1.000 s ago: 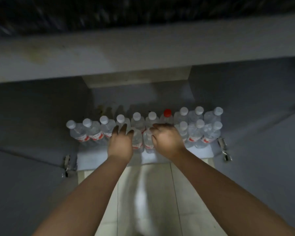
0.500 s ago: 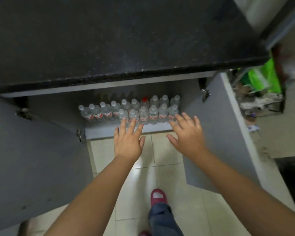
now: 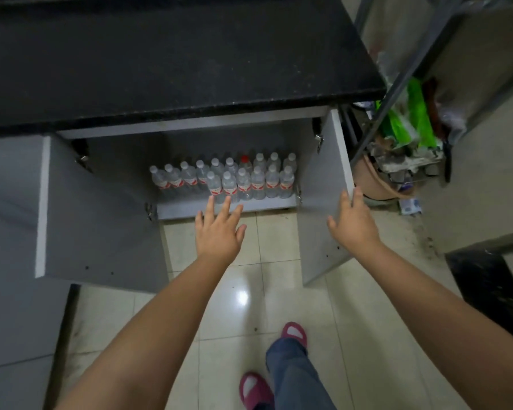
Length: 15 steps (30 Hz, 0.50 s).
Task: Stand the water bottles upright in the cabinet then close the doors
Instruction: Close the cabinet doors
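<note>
Several clear water bottles point(image 3: 258, 180) with white caps stand upright in two rows on the floor of the cabinet point(image 3: 228, 207); one bottle point(image 3: 245, 162) in the back row has a red cap. Both grey doors stand open, the left door point(image 3: 101, 214) and the right door point(image 3: 323, 202). My left hand point(image 3: 218, 232) hovers with fingers spread in front of the cabinet's front edge, holding nothing. My right hand point(image 3: 353, 220) lies against the right door, fingertips at its outer edge.
A black stone countertop point(image 3: 172, 60) overhangs the cabinet. To the right is a metal rack point(image 3: 397, 84) with green packets point(image 3: 409, 119) and clutter. My legs and red slippers point(image 3: 293, 334) are on the glossy tiled floor point(image 3: 234, 306).
Both hands drew back out of the cabinet from the bottles. The view rose and pulled away. My right hand swung right onto the right door's edge.
</note>
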Motion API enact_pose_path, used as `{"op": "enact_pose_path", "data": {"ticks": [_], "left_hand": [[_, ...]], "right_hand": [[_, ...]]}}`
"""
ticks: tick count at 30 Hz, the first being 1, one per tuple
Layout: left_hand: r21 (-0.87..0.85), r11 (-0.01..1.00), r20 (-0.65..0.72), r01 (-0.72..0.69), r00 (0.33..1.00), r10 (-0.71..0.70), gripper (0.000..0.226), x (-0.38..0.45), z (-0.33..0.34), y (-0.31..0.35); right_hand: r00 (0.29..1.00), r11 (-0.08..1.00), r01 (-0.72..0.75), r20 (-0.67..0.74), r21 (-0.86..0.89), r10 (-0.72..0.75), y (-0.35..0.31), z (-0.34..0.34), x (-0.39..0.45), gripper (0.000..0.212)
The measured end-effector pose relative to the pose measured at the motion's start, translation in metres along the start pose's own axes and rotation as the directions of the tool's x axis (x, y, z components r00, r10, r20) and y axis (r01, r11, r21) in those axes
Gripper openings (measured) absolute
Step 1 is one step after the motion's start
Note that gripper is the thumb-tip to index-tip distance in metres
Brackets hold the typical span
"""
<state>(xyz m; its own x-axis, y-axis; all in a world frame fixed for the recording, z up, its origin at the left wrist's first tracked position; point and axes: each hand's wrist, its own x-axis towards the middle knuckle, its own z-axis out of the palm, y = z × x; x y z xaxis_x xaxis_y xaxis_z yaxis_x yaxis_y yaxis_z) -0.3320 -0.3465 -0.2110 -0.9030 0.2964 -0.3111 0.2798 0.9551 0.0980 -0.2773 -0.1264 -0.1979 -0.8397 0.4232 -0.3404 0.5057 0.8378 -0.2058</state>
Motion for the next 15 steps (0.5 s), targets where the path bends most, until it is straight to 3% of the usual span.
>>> {"op": "enact_pose_path", "data": {"ticks": [5,10,15], "left_hand": [[0.027,0.994,0.028,0.105,0.994,-0.106,0.05,-0.007,-0.007,-0.032],[0.068,0.968,-0.043,0.243,0.97,-0.241,0.051,-0.015,-0.03,-0.088],[0.084,0.923,-0.098,0.375,0.925,-0.367,0.054,-0.029,-0.048,-0.162]], "right_hand": [[0.971,0.969,0.206,0.153,-0.134,-0.185,-0.043,0.016,-0.006,0.067],[0.872,0.839,0.482,0.231,-0.252,-0.432,-0.106,0.03,0.004,0.072],[0.77,0.708,0.638,0.264,-0.303,-0.581,-0.152,0.036,0.031,0.072]]}}
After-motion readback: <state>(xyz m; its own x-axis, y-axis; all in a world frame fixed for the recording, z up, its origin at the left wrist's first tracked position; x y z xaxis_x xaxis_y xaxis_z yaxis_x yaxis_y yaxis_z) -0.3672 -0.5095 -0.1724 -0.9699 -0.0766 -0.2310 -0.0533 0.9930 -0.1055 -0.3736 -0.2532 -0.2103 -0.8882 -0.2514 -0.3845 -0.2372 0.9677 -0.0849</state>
